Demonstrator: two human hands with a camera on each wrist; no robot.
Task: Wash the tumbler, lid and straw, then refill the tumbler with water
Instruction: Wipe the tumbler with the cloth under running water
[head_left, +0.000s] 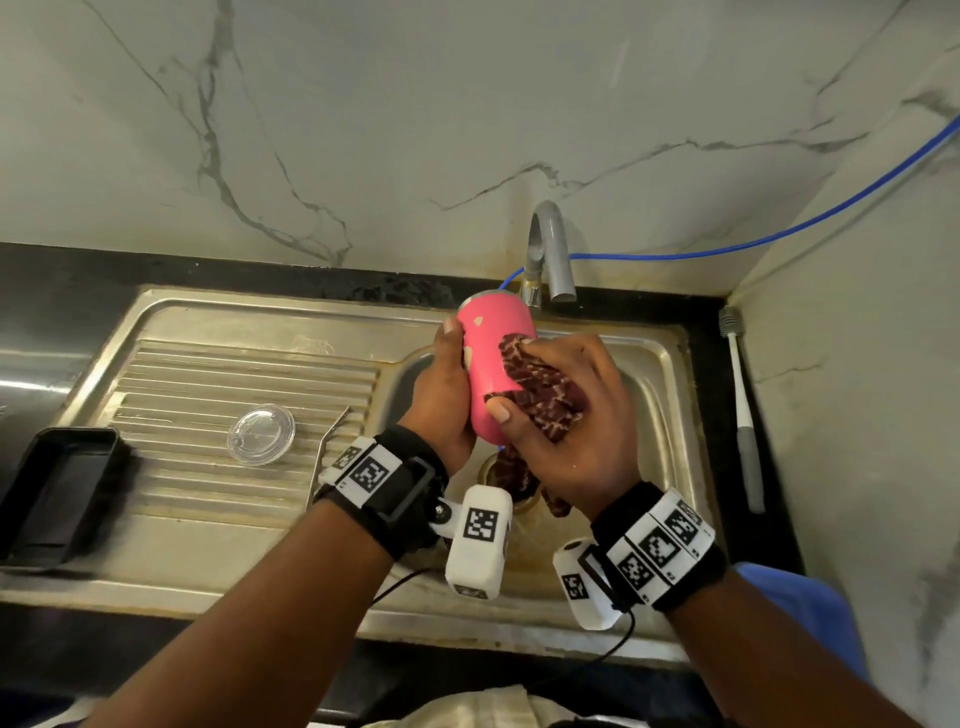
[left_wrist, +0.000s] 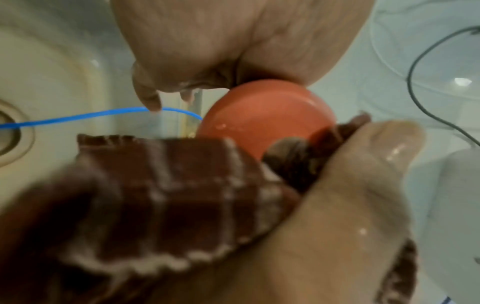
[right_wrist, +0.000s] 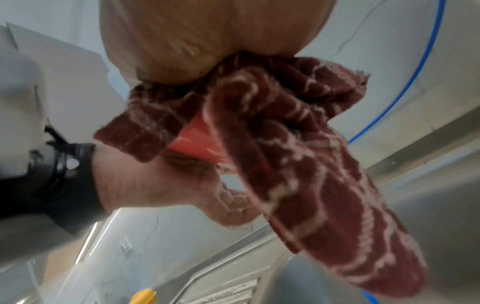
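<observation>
Over the sink basin (head_left: 654, 395) my left hand (head_left: 447, 395) grips a pink tumbler (head_left: 491, 364) from its left side. It is tilted, with its far end just below the tap (head_left: 545, 249). My right hand (head_left: 566, 410) holds a wet maroon patterned cloth (head_left: 540, 395) against the tumbler's right side, and the cloth's tail hangs toward the drain. The left wrist view shows the tumbler (left_wrist: 265, 115) behind the cloth (left_wrist: 168, 195). In the right wrist view the cloth (right_wrist: 298, 154) covers most of the tumbler (right_wrist: 197, 142). A clear lid (head_left: 261, 434) and a bent metal straw (head_left: 327, 447) lie on the drainboard.
A black rectangular tray (head_left: 57, 493) sits on the sink's left edge. A long-handled brush (head_left: 743, 405) lies on the black counter to the right of the basin. A blue hose (head_left: 727, 249) runs along the marble wall to the tap.
</observation>
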